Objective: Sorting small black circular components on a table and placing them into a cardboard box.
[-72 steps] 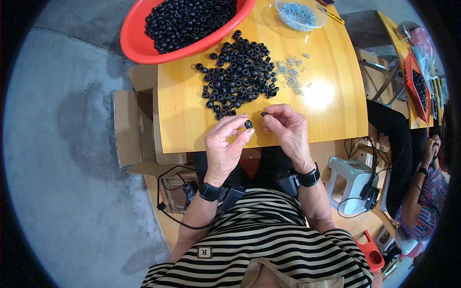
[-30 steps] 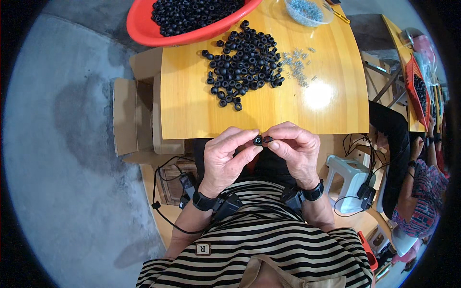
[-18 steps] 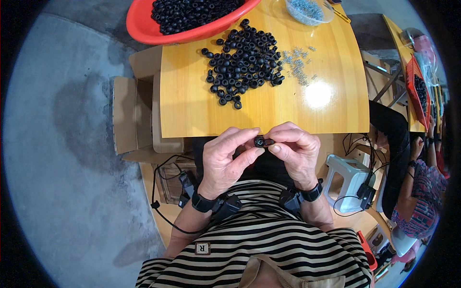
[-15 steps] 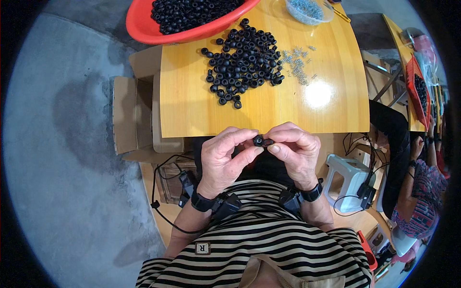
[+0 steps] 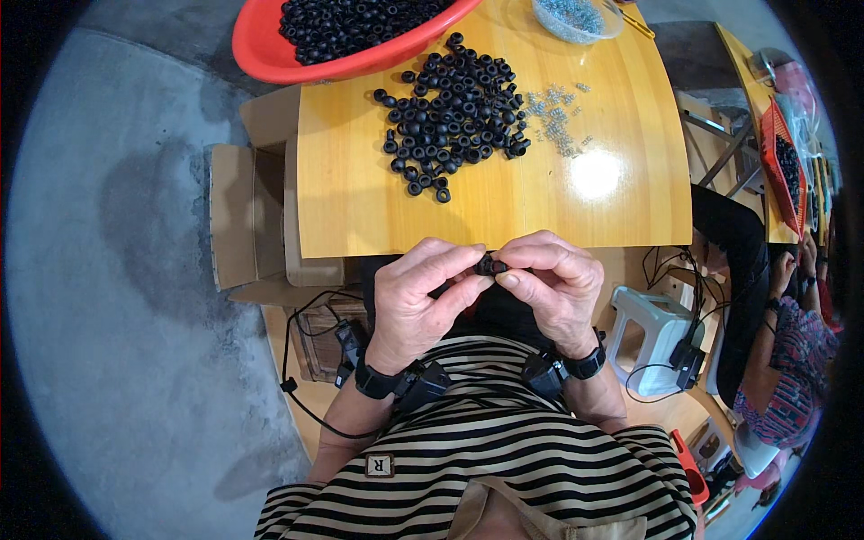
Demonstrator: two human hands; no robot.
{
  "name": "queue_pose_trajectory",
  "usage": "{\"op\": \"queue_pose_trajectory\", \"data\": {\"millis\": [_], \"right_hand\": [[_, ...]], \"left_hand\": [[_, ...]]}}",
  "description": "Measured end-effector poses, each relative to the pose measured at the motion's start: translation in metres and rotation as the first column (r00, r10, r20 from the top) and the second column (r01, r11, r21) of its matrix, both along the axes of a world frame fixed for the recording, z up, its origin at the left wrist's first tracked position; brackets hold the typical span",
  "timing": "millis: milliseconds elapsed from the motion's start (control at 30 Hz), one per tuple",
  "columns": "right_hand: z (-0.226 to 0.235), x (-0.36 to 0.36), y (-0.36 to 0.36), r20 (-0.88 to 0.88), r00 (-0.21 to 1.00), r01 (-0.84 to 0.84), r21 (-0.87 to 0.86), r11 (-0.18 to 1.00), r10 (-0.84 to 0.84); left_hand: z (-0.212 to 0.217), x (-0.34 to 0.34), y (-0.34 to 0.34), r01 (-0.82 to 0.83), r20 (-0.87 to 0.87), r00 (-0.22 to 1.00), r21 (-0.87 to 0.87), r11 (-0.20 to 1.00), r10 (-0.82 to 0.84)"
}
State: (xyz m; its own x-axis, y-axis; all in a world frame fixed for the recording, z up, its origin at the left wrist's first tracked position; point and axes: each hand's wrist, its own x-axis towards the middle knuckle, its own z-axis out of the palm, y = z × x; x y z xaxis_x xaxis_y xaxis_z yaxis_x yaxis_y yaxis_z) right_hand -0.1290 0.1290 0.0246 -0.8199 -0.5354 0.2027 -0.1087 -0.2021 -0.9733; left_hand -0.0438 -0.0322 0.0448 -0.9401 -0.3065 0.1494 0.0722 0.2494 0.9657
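Just off the table's near edge, my left hand [image 5: 416, 301] pinches a small black round plastic part [image 5: 485, 265] between thumb and index finger. My right hand [image 5: 562, 292], also pinched, holds a small dark piece [image 5: 500, 267] against it; its shape is mostly covered by the fingertips. Beyond the hands, a pile of black ring-like plastic parts [image 5: 454, 121] is spread over the yellow wooden table [image 5: 360, 220]. To the right of that pile lie small silvery pieces that look like springs [image 5: 555, 115].
A red basin [image 5: 256, 58] full of black parts stands at the far left of the table, a clear bowl [image 5: 589, 36] of small silvery pieces at the far right. Cardboard box [image 5: 236, 216] at left, pale stool [image 5: 643, 333] at right. Another person [image 5: 783, 360] sits farther right.
My two hands have brought the pieces closer together, and the black part has turned, so its round open end no longer faces up. The pile has not visibly been disturbed.
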Motion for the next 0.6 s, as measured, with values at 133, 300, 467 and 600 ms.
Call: {"op": "queue_pose_trajectory", "data": {"millis": [133, 300, 467, 600], "right_hand": [[0.0003, -0.002, 0.0012, -0.083, 0.997, 0.005, 0.056, 0.998, -0.001], [0.002, -0.0055, 0.0026, -0.106, 0.994, -0.011, 0.07, 0.997, 0.018], [0.0024, -0.0048, 0.0051, 0.009, 0.998, -0.057, 0.037, 0.998, 0.057], [0.0046, -0.0039, 0.0065, 0.032, 0.998, -0.061, 0.021, 0.998, 0.06]], "left_hand": [[0.0017, -0.0013, 0.0002, 0.007, -0.008, 1.0, -0.005, 1.0, -0.007], [0.0024, -0.0014, -0.0003, 0.015, -0.009, 1.0, -0.006, 1.0, -0.015], [0.0015, -0.0015, -0.0005, 0.039, -0.009, 0.999, -0.001, 0.999, -0.039], [0.0058, -0.0008, 0.0006, 0.014, 0.018, 1.0, 0.031, 0.999, -0.015]]}}
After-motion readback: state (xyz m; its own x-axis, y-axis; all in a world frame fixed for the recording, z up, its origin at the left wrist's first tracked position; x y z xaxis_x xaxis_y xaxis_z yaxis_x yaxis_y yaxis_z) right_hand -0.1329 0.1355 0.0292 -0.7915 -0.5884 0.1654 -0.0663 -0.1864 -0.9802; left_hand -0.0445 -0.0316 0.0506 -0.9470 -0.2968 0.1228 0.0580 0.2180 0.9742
